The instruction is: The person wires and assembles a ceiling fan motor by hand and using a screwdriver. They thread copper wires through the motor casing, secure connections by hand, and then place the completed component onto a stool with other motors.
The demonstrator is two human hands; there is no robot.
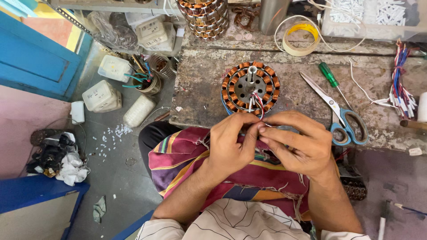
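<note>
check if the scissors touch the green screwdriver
Touching: the head view shows the scissors lying across the screwdriver, its thin shaft passing under them near the pivot.

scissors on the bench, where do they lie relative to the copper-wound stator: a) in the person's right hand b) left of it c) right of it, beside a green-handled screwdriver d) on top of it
c: the scissors with blue handles lie on the bench to the right of the stator, next to the green-handled screwdriver, apart from both hands.

Copper-orange coils ring the grey stator (251,86); red and white wires (257,103) at its 6 o'clock. Teal-handled scissors (339,113) at 3 o'clock, green screwdriver (329,75) above. Striped maroon-yellow-purple cloth (187,155) below.
</note>
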